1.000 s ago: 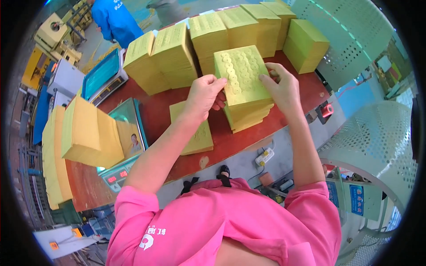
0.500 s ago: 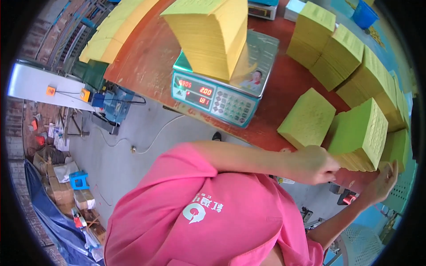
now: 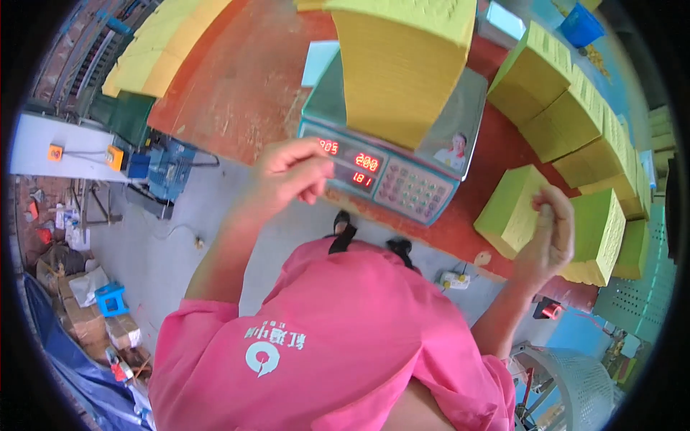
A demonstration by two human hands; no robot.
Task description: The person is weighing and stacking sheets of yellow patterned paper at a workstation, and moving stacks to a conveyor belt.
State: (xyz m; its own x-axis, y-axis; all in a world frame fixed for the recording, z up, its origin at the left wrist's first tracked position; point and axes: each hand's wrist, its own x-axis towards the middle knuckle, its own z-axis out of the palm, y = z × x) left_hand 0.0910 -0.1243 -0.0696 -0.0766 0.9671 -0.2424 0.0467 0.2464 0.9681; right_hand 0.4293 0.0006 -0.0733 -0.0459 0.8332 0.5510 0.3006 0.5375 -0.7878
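Note:
My left hand (image 3: 296, 174) is raised at the near left corner of the digital scale (image 3: 420, 188), overlapping its lit red display. Its fingers are curled in and nothing shows in them. A tall stack of yellow paper (image 3: 399, 79) stands on the scale's metal plate. My right hand (image 3: 548, 237) hovers over the right-hand stacks, fingers loosely bent, with a gap to the thumb and no object visible. Partly behind it are a yellow paper block (image 3: 507, 212) on the red table and another yellow stack (image 3: 600, 237) with a rough side.
More yellow stacks (image 3: 564, 126) curve along the table's right side. A long yellow row (image 3: 169, 47) lies at the far left of the red table (image 3: 237, 93). A blue cup (image 3: 581, 27) stands at the far right. Below are a blue stool (image 3: 111, 299) and cartons (image 3: 86, 320).
My left hand has swung from the right-hand stacks over to the scale's left front. My right hand has moved up and left, away from the stack's near side. The view has shifted.

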